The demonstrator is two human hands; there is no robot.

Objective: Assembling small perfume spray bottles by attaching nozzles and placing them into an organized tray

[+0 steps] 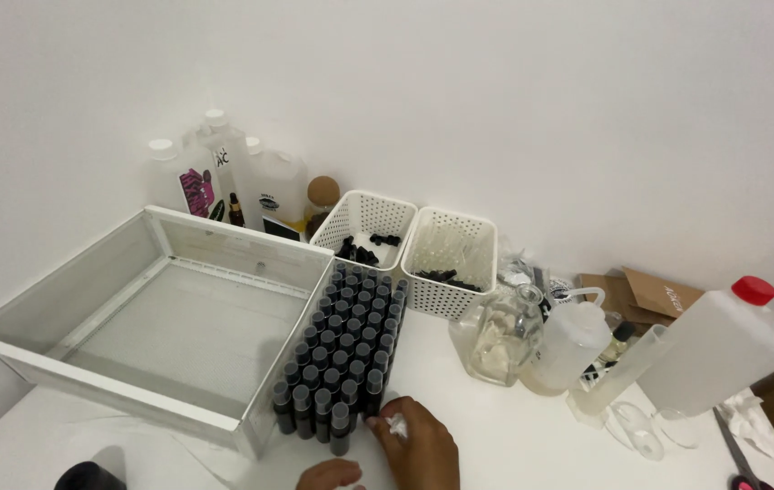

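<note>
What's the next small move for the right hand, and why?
Probably set what it pinches down at the near end of the block of small dark vials. The right hand grips something small and white beside the front row; the left hand rests close by.

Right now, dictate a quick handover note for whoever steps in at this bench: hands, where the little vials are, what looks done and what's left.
Right hand: closed around something small and white, touching the near end of the dark vials.
Left hand: only partly in view at the bottom edge; its hold cannot be told.
Vials stand upright in packed rows beside the large clear box, which has nothing in it.
Small black parts lie in two white baskets behind.
Done: vials grouped. Whether they are filled or capped cannot be told.
</note>
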